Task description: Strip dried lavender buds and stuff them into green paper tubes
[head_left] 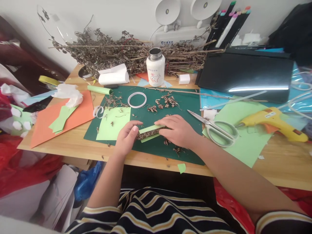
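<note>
Between my hands, above the green cutting mat (pixel 156 151), is a folded green paper strip (pixel 148 129) with crumbled dried leaves (pixel 149 133) inside it. My left hand (pixel 127 136) grips its left end, thumb on top. My right hand (pixel 176 131) holds the right end, with its fingers over the paper. A square of light green paper (pixel 115 125) with a few leaf bits lies to the left. Loose dried leaves (pixel 169 100) and a clear tape ring (pixel 137 99) rest on the mat beyond my hands.
Scissors (pixel 220 131) and a yellow glue gun (pixel 275 122) lie at the right on green paper. An open white bottle (pixel 155 70) stands behind the mat, before a pile of dried stems (pixel 104 53). Orange paper (pixel 63 122) lies at the left; a black flat object (pixel 247 76) sits back right.
</note>
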`<action>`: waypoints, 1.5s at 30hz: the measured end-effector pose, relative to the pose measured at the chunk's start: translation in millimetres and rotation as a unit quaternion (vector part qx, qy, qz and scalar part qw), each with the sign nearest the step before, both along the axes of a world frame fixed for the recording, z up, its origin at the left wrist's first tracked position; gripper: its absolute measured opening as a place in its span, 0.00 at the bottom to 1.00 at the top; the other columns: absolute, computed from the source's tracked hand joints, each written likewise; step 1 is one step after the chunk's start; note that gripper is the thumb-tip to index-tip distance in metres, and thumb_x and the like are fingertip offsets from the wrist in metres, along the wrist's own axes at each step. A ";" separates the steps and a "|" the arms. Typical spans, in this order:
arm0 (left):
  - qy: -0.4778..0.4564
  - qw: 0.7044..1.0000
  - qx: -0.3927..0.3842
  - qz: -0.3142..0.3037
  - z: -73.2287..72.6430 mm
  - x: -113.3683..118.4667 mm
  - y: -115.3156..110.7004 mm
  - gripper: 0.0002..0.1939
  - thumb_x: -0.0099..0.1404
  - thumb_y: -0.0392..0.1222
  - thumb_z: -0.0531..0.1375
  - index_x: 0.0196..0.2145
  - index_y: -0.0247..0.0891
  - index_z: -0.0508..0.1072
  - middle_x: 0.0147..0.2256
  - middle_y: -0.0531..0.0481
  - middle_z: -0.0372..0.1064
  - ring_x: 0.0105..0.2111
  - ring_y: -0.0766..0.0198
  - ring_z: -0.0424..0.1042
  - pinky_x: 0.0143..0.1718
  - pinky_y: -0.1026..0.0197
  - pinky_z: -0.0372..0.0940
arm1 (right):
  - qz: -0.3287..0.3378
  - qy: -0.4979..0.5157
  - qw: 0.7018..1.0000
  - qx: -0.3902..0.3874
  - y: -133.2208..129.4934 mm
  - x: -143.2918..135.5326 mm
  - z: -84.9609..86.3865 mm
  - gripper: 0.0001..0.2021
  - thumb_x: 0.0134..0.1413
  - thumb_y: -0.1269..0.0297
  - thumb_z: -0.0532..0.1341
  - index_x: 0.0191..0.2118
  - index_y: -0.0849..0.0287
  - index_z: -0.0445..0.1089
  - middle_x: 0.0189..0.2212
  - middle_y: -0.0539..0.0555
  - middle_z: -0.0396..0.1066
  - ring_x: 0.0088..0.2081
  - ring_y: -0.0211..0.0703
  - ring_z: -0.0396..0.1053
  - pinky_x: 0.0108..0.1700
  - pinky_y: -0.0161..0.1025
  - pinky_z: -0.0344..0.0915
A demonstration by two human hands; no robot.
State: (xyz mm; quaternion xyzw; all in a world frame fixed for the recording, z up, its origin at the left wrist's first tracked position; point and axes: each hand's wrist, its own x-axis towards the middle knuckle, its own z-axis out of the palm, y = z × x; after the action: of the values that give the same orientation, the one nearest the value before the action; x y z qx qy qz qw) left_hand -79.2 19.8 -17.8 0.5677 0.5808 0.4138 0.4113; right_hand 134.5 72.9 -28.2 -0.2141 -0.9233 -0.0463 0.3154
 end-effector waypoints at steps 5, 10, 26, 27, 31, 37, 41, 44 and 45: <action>0.357 0.933 -0.006 0.047 11.9 -12.4 9.2 0.28 0.60 0.60 0.46 0.46 0.36 0.67 0.25 0.48 0.64 0.27 0.60 0.64 0.29 0.58 0.59 | 0.004 -0.069 0.997 -0.035 0.0 1.8 -0.4 0.10 0.54 0.71 0.52 0.30 0.55 0.71 0.45 0.50 0.71 0.39 0.40 0.66 0.39 0.38 0.55; 0.483 0.873 0.060 -0.025 19.8 -21.8 4.7 0.33 0.62 0.62 0.36 0.50 0.39 0.65 0.47 0.38 0.64 0.48 0.45 0.62 0.45 0.41 0.57 | 0.011 -0.065 0.997 -0.050 -0.2 3.0 -1.3 0.11 0.56 0.71 0.51 0.31 0.55 0.71 0.47 0.51 0.70 0.42 0.41 0.66 0.43 0.41 0.54; 0.287 0.886 0.343 -0.120 -8.0 2.7 -15.6 0.15 0.57 0.35 0.60 0.42 0.39 0.64 0.41 0.43 0.71 0.41 0.63 0.72 0.39 0.61 0.70 | 0.067 0.033 0.993 -0.095 -2.0 0.8 -3.1 0.11 0.54 0.73 0.53 0.28 0.55 0.71 0.41 0.49 0.72 0.43 0.39 0.67 0.53 0.46 0.51; 0.281 0.890 0.342 -0.109 -8.9 3.1 -15.6 0.14 0.56 0.36 0.60 0.41 0.39 0.64 0.41 0.43 0.71 0.41 0.64 0.72 0.39 0.61 0.70 | 0.067 0.041 0.993 -0.092 -2.1 0.8 -3.0 0.11 0.54 0.72 0.53 0.28 0.55 0.70 0.40 0.49 0.73 0.42 0.38 0.67 0.53 0.45 0.52; 0.268 0.897 0.342 -0.084 -11.8 5.0 -15.6 0.14 0.56 0.38 0.61 0.41 0.39 0.65 0.40 0.43 0.73 0.40 0.64 0.73 0.39 0.61 0.70 | 0.066 0.057 0.993 -0.082 -2.0 1.0 -2.8 0.10 0.54 0.71 0.54 0.28 0.55 0.70 0.39 0.49 0.73 0.42 0.38 0.67 0.52 0.44 0.54; 0.254 0.905 0.336 -0.064 -12.7 3.8 -14.6 0.14 0.55 0.47 0.61 0.38 0.39 0.68 0.37 0.46 0.75 0.37 0.62 0.75 0.36 0.62 0.71 | 0.071 0.054 0.994 -0.070 -2.6 -0.4 -1.2 0.10 0.55 0.72 0.53 0.27 0.56 0.68 0.39 0.49 0.74 0.42 0.37 0.68 0.51 0.43 0.55; 0.198 0.930 0.306 -0.052 -12.6 3.7 -15.7 0.14 0.54 0.47 0.62 0.38 0.40 0.69 0.37 0.46 0.75 0.38 0.62 0.75 0.37 0.62 0.70 | 0.069 0.054 0.995 -0.057 -3.3 -1.4 -0.6 0.10 0.55 0.71 0.52 0.26 0.57 0.67 0.40 0.49 0.74 0.42 0.38 0.69 0.52 0.44 0.55; 0.188 0.948 0.254 -0.029 -13.2 4.6 -16.5 0.15 0.54 0.47 0.62 0.38 0.40 0.69 0.37 0.46 0.75 0.39 0.61 0.74 0.39 0.62 0.69 | 0.055 0.045 0.996 -0.050 -3.4 -1.2 -1.1 0.10 0.55 0.72 0.52 0.26 0.57 0.67 0.40 0.48 0.74 0.42 0.37 0.69 0.52 0.43 0.54; 0.185 0.954 0.235 -0.022 -13.4 4.7 -16.8 0.16 0.54 0.48 0.62 0.39 0.40 0.69 0.37 0.46 0.75 0.39 0.61 0.74 0.40 0.62 0.69 | 0.047 0.042 0.997 -0.050 -3.5 -1.2 -1.3 0.10 0.55 0.72 0.52 0.26 0.56 0.67 0.41 0.48 0.74 0.42 0.37 0.69 0.53 0.43 0.54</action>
State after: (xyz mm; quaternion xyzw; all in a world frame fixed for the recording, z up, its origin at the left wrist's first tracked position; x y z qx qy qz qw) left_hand -74.5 3.0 -31.3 0.7278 0.5204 0.4168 0.1604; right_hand 133.3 69.4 -29.5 -0.1878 -0.9193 0.0237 0.3450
